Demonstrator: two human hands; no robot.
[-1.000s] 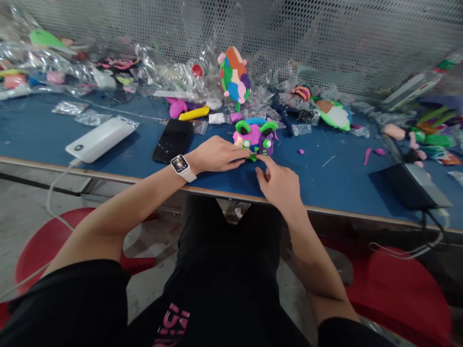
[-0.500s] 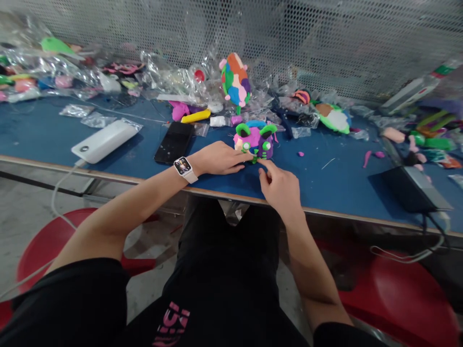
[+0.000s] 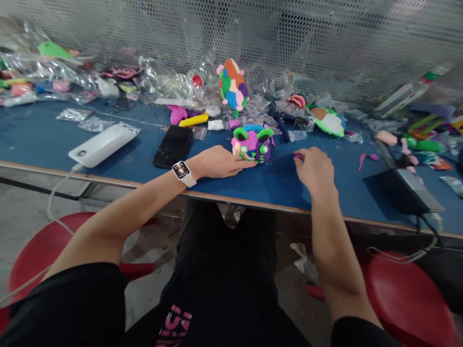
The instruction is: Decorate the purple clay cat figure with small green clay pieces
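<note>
A clay animal head (image 3: 252,144), pink and purple with green ears and round eyes, stands on the blue table (image 3: 282,185). My left hand (image 3: 223,162) lies beside it, fingers stretched out, with a fingertip at the lower front of the head. To the right, my right hand (image 3: 315,168) is at a small purple clay bit (image 3: 297,156), its thumb and index finger closed around it. Behind the head stands a multicoloured clay piece (image 3: 233,86).
A black phone (image 3: 172,146) and a white power bank (image 3: 103,144) lie at left. Plastic wrappers (image 3: 166,79) and clay pieces line the mesh screen (image 3: 260,43). A dark box-like object (image 3: 398,190) with cables is at right, beyond purple scraps (image 3: 374,157).
My right hand has moved right, from the front of the clay head to the small purple bit. My left hand stays at the head, its fingers slightly shifted.
</note>
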